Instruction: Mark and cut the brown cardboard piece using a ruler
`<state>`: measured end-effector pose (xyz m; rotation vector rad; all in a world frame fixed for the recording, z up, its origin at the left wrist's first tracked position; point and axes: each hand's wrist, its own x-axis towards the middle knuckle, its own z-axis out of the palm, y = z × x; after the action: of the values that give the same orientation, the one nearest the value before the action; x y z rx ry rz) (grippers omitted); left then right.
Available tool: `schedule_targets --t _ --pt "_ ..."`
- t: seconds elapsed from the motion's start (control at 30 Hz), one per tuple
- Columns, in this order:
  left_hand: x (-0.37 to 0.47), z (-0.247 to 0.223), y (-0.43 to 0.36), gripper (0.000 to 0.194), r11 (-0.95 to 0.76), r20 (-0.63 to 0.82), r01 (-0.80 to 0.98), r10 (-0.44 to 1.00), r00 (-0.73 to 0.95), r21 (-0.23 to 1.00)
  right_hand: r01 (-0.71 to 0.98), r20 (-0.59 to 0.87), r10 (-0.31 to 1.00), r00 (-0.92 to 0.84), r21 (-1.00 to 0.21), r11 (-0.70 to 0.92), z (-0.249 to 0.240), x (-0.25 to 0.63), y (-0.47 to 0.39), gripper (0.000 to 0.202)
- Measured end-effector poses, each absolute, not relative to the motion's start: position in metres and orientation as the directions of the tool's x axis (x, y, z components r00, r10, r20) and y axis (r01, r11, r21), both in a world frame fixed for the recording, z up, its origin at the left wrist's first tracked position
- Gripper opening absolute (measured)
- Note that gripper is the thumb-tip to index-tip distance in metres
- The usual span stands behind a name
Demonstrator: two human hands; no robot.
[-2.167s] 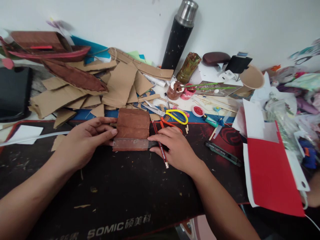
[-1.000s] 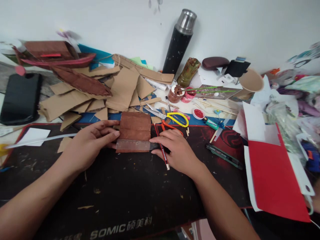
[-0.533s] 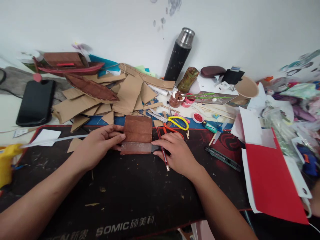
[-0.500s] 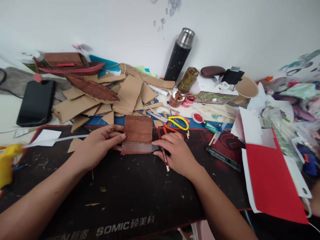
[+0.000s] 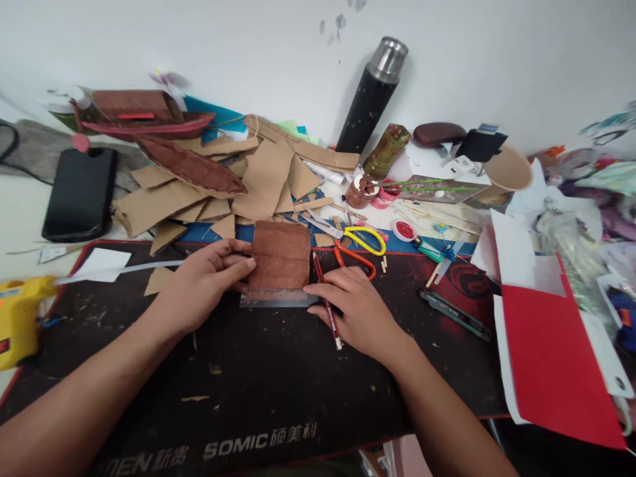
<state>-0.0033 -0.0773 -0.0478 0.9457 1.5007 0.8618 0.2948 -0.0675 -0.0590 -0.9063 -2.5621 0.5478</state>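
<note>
A brown-painted cardboard piece (image 5: 281, 255) with a crease across it lies flat on the black desk mat. My left hand (image 5: 211, 281) pinches its left edge between thumb and fingers. Along the piece's near edge lies a clear ruler (image 5: 273, 300), overlapping it slightly. My right hand (image 5: 358, 308) grips the ruler's right end between thumb and forefinger. A red-and-black pencil (image 5: 328, 303) is also tucked in the right hand, slanting past the fingers with its eraser end towards me. Scissors (image 5: 348, 233) with yellow and orange handles lie just beyond that hand.
Cardboard scraps (image 5: 268, 179) are heaped behind, with a brown boat model (image 5: 149, 126) and a boat hull (image 5: 191, 165). A yellow glue gun (image 5: 22, 318) lies left. To the right are a utility knife (image 5: 454, 313) and red paper (image 5: 556, 364). A black thermos (image 5: 370, 99) stands by the wall.
The ruler has slid towards me, from across the lower part of the brown piece to its near edge. Both hands keep their hold. The camera view has shifted slightly left.
</note>
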Motion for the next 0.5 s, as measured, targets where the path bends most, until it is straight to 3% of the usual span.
schedule_targets --t 0.5 --pt "-0.0053 -0.0563 -0.0822 0.041 0.457 -0.457 0.008 0.889 -0.019 0.890 0.531 0.199 0.677 -0.709 -0.481 0.698 -0.0587 0.2956 -0.0698 0.030"
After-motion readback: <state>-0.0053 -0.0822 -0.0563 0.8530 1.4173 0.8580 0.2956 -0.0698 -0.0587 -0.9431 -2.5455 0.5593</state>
